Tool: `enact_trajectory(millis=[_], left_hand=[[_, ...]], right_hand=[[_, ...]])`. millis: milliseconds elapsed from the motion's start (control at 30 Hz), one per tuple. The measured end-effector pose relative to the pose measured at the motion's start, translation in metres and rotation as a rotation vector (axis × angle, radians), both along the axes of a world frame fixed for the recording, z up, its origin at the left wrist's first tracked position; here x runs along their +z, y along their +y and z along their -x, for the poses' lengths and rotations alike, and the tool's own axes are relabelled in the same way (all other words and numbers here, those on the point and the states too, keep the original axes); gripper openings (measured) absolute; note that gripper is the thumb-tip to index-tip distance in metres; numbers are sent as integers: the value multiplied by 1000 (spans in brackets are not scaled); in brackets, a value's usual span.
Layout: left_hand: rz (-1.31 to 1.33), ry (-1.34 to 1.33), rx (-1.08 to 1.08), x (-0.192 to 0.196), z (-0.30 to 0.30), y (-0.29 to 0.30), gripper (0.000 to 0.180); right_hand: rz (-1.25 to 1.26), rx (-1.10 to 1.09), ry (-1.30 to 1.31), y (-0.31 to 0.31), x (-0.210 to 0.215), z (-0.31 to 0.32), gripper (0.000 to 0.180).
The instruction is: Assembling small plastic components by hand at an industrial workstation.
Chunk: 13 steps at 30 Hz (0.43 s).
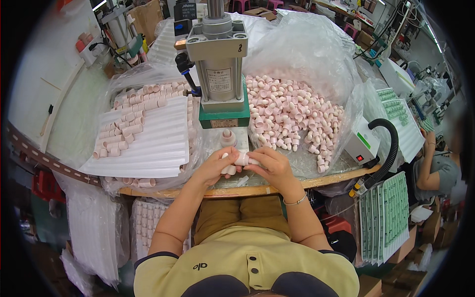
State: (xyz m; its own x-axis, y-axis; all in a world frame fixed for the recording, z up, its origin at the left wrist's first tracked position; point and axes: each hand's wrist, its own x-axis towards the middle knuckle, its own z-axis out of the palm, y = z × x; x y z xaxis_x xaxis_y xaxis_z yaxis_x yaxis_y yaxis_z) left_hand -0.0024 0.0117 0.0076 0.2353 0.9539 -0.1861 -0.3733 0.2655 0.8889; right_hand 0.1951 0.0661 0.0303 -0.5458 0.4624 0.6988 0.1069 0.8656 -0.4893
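My left hand (215,164) and my right hand (272,168) meet in front of the press, near the table's front edge. Between their fingers is a pale pink cap (242,159), which both hands grip. A white rounded end shows at its right, by my right fingertips. My left hand also has white bulb-like pieces (229,170) in it. Just beyond the fingers, a pink cap (228,136) stands upright in the fixture under the bench press (219,74), which has a grey cylinder and a green block.
A heap of pink caps with white bulbs (292,111) lies on plastic sheeting at right. Pink collars (118,136) rest on white ribbed trays (163,128) at left. A white box (362,143) with a black flexible hose (393,143) stands at the right edge. Another person (435,171) sits far right.
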Motion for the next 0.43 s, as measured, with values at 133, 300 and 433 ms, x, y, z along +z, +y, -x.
enact_trajectory(millis=[133,300,433], left_hand=[[-98,142,83,4,-6,-12,20],[-316,354,191,4,-11,-16,21],[-135,354,181,2,-11,-17,21]], right_hand=[[265,-24,39,-1,-14,-2,22],[702,37,243,-10,-24,4,23],[732,-6,133,-8,-20,8,25]])
